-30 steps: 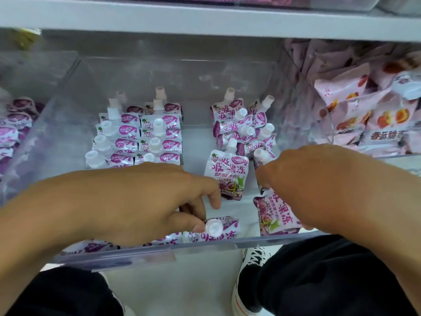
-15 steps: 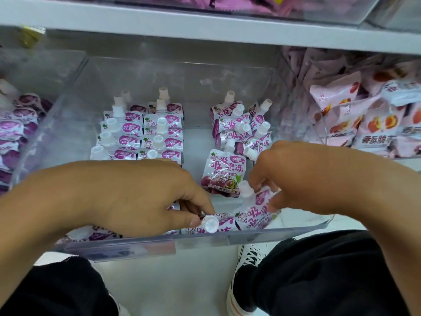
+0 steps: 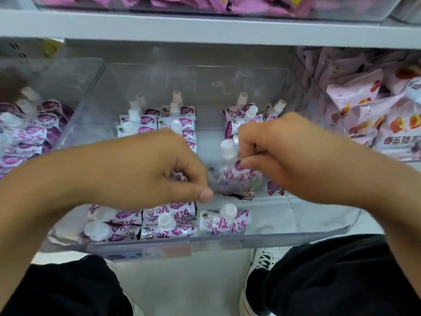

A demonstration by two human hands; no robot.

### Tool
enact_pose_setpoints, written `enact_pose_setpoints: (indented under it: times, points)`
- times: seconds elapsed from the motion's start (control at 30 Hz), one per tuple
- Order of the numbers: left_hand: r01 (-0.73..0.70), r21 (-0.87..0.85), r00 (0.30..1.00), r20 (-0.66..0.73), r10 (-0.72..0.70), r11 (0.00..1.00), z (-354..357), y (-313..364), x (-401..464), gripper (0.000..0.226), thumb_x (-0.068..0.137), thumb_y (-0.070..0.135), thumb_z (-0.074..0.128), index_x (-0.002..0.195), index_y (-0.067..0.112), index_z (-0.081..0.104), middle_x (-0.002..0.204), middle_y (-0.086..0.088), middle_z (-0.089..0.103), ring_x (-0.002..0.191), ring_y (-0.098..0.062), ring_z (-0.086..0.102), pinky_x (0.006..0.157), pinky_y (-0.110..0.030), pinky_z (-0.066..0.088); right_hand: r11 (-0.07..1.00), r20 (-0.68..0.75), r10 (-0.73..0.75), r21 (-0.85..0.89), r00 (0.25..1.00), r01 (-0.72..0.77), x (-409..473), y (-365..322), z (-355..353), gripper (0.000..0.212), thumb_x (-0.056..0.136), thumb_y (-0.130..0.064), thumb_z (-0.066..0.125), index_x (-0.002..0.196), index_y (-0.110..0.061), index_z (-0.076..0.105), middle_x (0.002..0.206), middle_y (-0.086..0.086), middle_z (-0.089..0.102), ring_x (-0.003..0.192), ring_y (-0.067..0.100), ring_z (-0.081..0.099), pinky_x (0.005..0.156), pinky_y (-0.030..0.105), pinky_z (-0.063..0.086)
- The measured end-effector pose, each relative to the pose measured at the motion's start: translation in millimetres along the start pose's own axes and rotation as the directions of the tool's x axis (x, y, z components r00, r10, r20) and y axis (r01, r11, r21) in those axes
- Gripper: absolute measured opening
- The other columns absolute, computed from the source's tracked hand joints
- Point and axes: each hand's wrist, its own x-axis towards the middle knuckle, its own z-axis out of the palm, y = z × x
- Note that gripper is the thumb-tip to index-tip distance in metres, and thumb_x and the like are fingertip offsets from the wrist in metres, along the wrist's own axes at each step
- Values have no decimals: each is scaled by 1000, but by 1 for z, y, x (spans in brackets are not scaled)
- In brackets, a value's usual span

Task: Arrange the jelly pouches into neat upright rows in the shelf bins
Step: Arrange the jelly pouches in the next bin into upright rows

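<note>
Held pouch (image 3: 234,176) now raised upright; right hand (image 3: 280,153) pinches it.

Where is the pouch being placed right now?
Mid-bin, right of centre: the pouch sits between both hands, right hand pinching it, before the right rear row.

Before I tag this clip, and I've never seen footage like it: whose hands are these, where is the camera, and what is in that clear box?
There is no machine here. A person wears a camera on their head, so the single picture looks forward and down over their own arms into a shop shelf. The clear bin holds purple and white jelly pouches with white caps: upright rows at the back and some lying flat along the front. The right hand pinches one pouch near its cap, holding it upright in the middle. The left hand has its fingers curled on something beside it, but motion blur hides what. Pink snack bags fill the next bin on the right.
</note>
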Motion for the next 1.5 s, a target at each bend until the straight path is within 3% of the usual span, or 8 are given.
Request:
enact_pose_setpoints:
  times: [0.13,0.27,0.47,0.63,0.9,1.0,1.2,1.5]
  points:
    - [-48,9,959,-280,49,999,-9,-20,-2,29,68,60,69,84,35,72,82,26,69,77,11,64,69,-10,50,975,306,-38,218,951,-32,10,3,31,22,91,-21,69,73,-19,56,55,-15,52,53,3,47,51,16,36]
    - [20,151,991,-134,1,988,11,-23,8,47,75,70,55,111,41,66,95,25,67,87,11,58,78,-19,51,892,463,-62,423,884,-160,15,16,28,12,86,-12,75,76,-17,72,57,-12,56,50,0,44,54,13,37]
    - [-51,354,986,167,-10,934,33,-14,22,34,95,61,34,95,36,58,73,54,39,71,14,43,94,-23,29,993,334,66,66,940,-93,21,20,4,21,82,-25,79,101,-33,75,86,-21,70,79,-1,64,75,23,52]
    - [-10,283,982,182,-43,959,35,-21,29,23,96,56,44,84,41,58,61,37,48,65,10,42,91,-20,26,942,328,183,-329,927,-69,45,11,15,57,83,-27,77,134,-27,52,134,-2,56,118,23,55,97,37,49]
    - [-35,202,994,110,13,979,31,-28,29,30,88,48,65,69,25,67,60,11,58,63,-10,50,65,-10,27,909,356,169,-417,919,-5,51,0,28,33,83,-10,72,72,-20,42,83,1,49,89,24,56,71,32,47]
    - [3,240,997,77,-22,971,33,-29,28,47,88,51,63,54,23,47,52,5,42,57,-12,37,64,-17,36,919,367,132,-394,921,25,48,4,30,26,82,-9,71,98,-22,56,106,4,56,101,24,54,73,32,47]
    - [-6,220,999,53,-6,975,31,-40,20,37,87,61,54,60,36,49,56,11,44,59,-6,40,68,-29,47,864,516,251,-500,819,51,49,1,34,74,81,-11,76,143,-30,40,129,9,55,115,30,55,79,33,47]
    - [-12,141,999,47,6,990,28,-39,14,22,90,50,60,80,33,69,81,10,68,67,-5,54,73,-23,48,959,404,59,-275,913,60,47,-4,16,47,72,-24,85,110,-33,58,87,-13,45,81,8,45,64,25,36]
